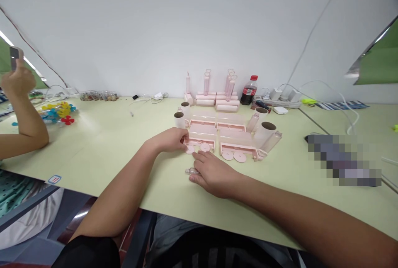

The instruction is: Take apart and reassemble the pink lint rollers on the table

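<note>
My left hand point(173, 139) is at the left end of the front-left pink box point(199, 140), fingers bent down; what they hold, if anything, is hidden. Just below its fingertips lies a pink disc point(189, 149), with a second disc point(205, 147) beside it. My right hand point(211, 172) rests palm down on the table, its fingers lying over a small clear tube point(192, 171) whose end sticks out to the left. Two more discs point(234, 156) lie before the front-right pink box point(239, 147). White rolls point(264, 134) stand at both sides of the boxes.
Pink cases and clear tubes point(230, 89) stand by the wall, beside a cola bottle point(249, 90) and a power strip point(284, 103). A blurred dark object point(342, 160) lies at right. At left, another person's arm point(23, 123) holds up a phone near colourful flowers point(64, 110).
</note>
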Tool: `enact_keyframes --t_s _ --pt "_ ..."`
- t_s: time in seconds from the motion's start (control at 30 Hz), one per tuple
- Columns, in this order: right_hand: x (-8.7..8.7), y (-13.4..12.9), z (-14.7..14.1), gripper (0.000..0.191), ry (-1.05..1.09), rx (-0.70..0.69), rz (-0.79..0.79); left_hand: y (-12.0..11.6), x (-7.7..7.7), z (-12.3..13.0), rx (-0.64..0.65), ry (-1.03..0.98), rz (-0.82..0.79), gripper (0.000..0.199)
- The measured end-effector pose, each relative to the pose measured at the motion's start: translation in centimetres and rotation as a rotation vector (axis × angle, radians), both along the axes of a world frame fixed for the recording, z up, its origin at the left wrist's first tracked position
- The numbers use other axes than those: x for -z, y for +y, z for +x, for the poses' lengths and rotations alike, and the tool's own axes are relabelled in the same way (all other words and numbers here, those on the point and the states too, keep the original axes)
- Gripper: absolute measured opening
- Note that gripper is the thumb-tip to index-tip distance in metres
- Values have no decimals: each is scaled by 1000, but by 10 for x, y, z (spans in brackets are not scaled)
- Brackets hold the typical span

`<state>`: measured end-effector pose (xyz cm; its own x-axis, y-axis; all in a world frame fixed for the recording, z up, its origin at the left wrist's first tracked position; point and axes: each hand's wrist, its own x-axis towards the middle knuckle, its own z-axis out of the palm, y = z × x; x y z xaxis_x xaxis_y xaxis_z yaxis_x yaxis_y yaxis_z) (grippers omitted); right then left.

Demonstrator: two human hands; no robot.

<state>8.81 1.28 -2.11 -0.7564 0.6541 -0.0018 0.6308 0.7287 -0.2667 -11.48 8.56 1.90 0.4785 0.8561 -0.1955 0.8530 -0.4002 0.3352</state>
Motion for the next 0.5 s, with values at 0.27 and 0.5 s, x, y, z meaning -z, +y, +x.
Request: enact_keyframes --t_s 0.27,0.5 --pt "1 -1 0 48 15 2 2 3 3 -2 12 -13 17 25" --pt "0 0 0 49 20 9 5 0 5 2 18 34 19 29"
